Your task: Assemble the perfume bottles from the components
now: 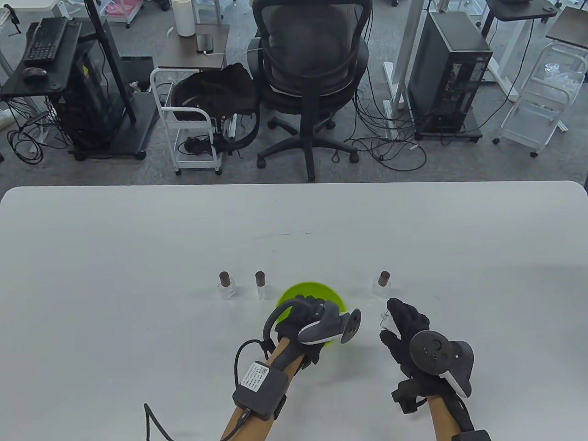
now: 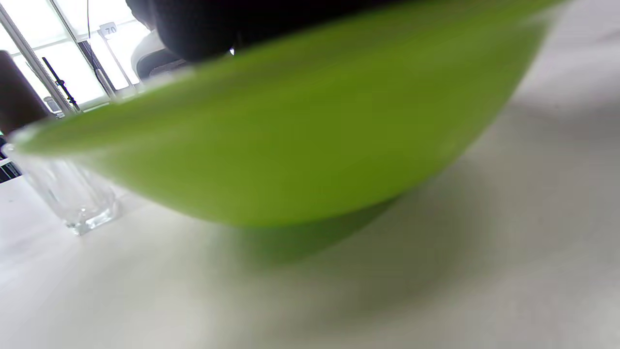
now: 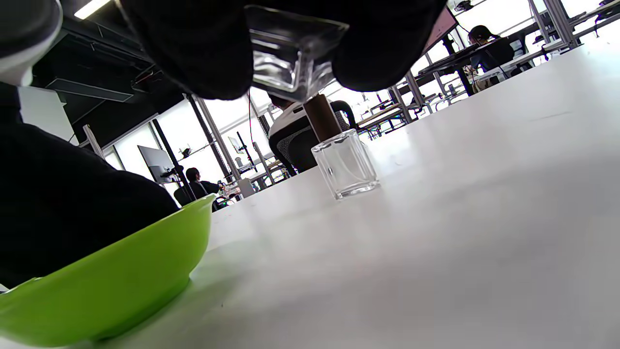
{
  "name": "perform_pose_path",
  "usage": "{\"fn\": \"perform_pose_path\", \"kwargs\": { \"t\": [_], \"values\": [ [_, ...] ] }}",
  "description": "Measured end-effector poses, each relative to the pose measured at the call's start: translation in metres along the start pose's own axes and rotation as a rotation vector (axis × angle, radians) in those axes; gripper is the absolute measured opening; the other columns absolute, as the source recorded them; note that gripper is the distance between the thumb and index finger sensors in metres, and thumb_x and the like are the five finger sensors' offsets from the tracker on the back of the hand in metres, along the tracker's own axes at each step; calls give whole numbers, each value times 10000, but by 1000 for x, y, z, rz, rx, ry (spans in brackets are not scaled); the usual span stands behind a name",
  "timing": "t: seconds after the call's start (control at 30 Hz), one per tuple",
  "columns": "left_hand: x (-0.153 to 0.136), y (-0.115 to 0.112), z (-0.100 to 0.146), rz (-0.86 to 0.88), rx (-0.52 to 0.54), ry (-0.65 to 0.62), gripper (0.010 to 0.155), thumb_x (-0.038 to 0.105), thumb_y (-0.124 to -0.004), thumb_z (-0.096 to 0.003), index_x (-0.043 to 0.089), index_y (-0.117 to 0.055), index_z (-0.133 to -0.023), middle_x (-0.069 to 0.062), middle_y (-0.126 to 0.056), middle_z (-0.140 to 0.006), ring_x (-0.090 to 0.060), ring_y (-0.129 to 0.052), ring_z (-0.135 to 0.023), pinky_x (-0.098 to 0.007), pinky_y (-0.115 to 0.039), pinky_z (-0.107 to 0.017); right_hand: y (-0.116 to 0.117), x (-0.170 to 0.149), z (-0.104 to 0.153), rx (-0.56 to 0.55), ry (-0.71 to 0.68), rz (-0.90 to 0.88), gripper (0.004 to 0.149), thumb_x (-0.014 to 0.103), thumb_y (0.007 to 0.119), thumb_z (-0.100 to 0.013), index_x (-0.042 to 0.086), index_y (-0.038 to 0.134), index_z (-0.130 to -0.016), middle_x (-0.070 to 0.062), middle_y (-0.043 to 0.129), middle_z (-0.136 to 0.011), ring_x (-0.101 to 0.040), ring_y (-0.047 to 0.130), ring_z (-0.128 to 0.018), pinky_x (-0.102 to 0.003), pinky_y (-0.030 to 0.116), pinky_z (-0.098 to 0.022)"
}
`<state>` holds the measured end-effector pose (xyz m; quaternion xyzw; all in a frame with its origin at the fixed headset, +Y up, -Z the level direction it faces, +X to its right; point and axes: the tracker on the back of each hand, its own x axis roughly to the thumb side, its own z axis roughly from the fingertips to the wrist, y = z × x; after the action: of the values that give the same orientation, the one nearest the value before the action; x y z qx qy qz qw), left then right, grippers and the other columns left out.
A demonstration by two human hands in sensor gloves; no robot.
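- Three capped glass bottles stand on the white table (image 1: 138,257) at lower centre of the table view: two (image 1: 225,285) (image 1: 260,285) left of the green bowl (image 1: 317,290), one (image 1: 382,282) to its right.
- The left hand (image 1: 305,321) reaches over the bowl; whether its fingers are spread or holding anything cannot be told.
- The right hand (image 1: 406,328), just right of the bowl, pinches a clear uncapped glass bottle (image 3: 290,53) between its fingers (image 3: 193,53), lifted off the table.

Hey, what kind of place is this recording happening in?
Probably an office or lab workspace: an office chair, a computer tower and a keyboard on rolling stands sit behind the white table.
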<state>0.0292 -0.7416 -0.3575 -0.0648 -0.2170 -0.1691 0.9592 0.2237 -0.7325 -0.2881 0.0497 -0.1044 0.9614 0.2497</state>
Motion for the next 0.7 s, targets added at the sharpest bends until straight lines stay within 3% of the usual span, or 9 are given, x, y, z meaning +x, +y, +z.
{"fn": "perform_pose_path", "kwargs": {
  "t": [0.1,0.17,0.37,0.5,0.57,0.7],
  "values": [
    [1,-6,-5,-36,-21,14,486,415,-839,-470,386,-729,-943,113,-878,-933,-109,-957,-760,-341,-770,-671,0,-2,0,-5,7,-19,696,358,846,-526,141,523,-1103,-186,650,-1080,-407,742,-937,-480,801,-693],
    [2,-6,-6,-19,22,-1,474,405,-858,-448,378,-766,-912,105,-914,-891,-103,-979,-708,-330,-788,-645,0,-4,0,-7,10,-26,697,359,845,-526,140,523,-1103,-185,651,-1080,-404,744,-936,-479,802,-692],
    [-2,-5,-9,13,-40,-46,512,440,-858,-468,347,-716,-951,74,-877,-890,-109,-956,-680,-338,-774,-652,1,-4,1,2,14,-33,696,362,845,-525,142,524,-1103,-184,652,-1080,-404,744,-936,-479,802,-692],
    [-3,-4,-5,-17,-18,-29,516,456,-855,-474,380,-711,-964,66,-846,-890,-95,-947,-638,-333,-780,-634,5,-2,0,20,2,-29,697,372,843,-527,155,521,-1104,-171,652,-1083,-392,743,-941,-469,798,-701],
    [-7,3,2,-11,46,-17,497,460,-836,-488,383,-717,-964,51,-832,-901,-97,-944,-645,-333,-778,-638,7,-1,1,32,-8,-34,695,377,843,-528,160,521,-1105,-168,653,-1084,-387,743,-942,-467,796,-703],
    [-21,28,24,169,236,5,477,446,-823,-497,343,-737,-955,14,-838,-896,-108,-956,-641,-335,-790,-627,10,5,3,39,-36,-31,697,381,842,-527,161,521,-1105,-165,653,-1084,-380,744,-943,-464,794,-705]
  ]
}}
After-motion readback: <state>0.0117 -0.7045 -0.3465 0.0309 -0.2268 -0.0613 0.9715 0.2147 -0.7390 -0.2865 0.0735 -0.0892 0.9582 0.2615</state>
